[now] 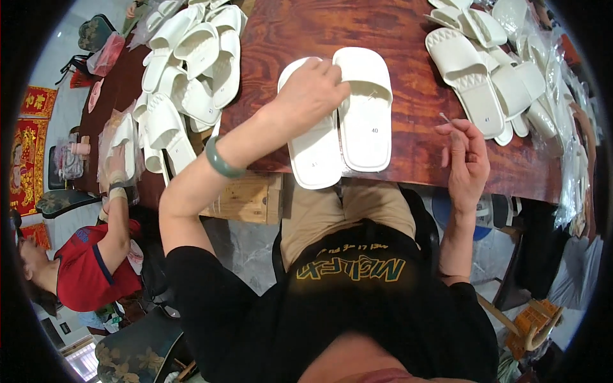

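Pairing: two white slippers [341, 121] soles-up, side by side at the bench's [408, 38] near edge
Left hand [311, 92]: grip pressed down on the pair, around the left slipper's far end
Right hand [466, 163]: pinching a thin plastic tag pin [445, 117]
Progress: pin not in yet; loose slipper heaps far left [191, 64] and far right [485, 70]

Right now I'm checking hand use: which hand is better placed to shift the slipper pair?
Left. The left hand already rests on the slipper pair; the right hand is off to the side, pinching a small tag pin.
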### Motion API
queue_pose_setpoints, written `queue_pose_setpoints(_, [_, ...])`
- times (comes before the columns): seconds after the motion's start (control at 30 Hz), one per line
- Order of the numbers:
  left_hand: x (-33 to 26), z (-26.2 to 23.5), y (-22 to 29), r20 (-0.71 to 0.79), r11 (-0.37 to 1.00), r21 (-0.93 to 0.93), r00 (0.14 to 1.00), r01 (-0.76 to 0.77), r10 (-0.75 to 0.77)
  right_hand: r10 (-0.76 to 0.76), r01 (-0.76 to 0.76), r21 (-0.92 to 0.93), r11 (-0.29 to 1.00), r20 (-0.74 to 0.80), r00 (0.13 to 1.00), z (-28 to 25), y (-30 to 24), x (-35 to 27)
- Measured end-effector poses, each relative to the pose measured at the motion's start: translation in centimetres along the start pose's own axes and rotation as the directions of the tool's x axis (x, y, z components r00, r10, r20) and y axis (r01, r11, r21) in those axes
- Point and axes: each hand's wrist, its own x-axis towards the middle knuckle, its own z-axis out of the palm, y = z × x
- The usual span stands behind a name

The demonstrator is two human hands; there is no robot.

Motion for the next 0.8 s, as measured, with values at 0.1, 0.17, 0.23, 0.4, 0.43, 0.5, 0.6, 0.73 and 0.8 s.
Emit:
queue_pose_setpoints(0.1, [-1.9,-3.7,4.0,-0.255,0.969,-0.237,0.957,0.073,-0.134,0.207,-0.233,0.231,0.945,0.132,0.969,1.8,-1.2,-1.8])
queue_pose_setpoints(0.17, [-3.8,-5.0,7.2,-0.232,0.779,-0.613,0.911,0.134,-0.340,0.345,-0.438,0.308,0.844,0.313,0.885,3.1,-1.4,-2.7])
queue_pose_setpoints(0.23, [-4.7,-4.7,9.9,-0.122,0.463,-0.878,0.880,0.120,-0.459,0.440,-0.621,0.314,0.719,0.486,0.755,4.5,-1.4,-3.4])
queue_pose_setpoints(0.4, [-6.2,-2.4,11.2,-0.020,0.121,-0.990,0.791,0.068,-0.611,0.460,-0.712,0.212,0.669,0.635,0.621,6.9,-0.5,-3.7])
queue_pose_setpoints(0.43, [-6.3,-2.5,10.6,-0.042,0.237,-0.963,0.798,0.128,-0.601,0.472,-0.716,0.175,0.676,0.644,0.603,7.1,-0.4,-3.6])
queue_pose_setpoints(0.5, [-6.3,-2.3,9.8,0.039,0.293,-0.911,0.768,0.290,-0.639,0.524,-0.690,0.051,0.722,0.612,0.593,7.0,-0.9,-3.6])
queue_pose_setpoints(0.6, [-6.5,-1.1,7.6,0.230,0.154,-0.872,0.667,0.465,-0.709,0.556,-0.587,-0.158,0.794,0.578,0.597,6.0,-1.1,-4.4])
queue_pose_setpoints(0.73, [-6.5,0.3,5.5,0.271,0.140,-0.835,0.620,0.532,-0.737,0.561,-0.426,-0.365,0.828,0.572,0.599,4.6,-1.5,-5.7])
queue_pose_setpoints(0.8, [-6.1,0.2,5.0,0.290,0.125,-0.833,0.618,0.538,-0.731,0.588,-0.493,-0.332,0.804,0.563,0.580,5.1,-1.5,-5.6])
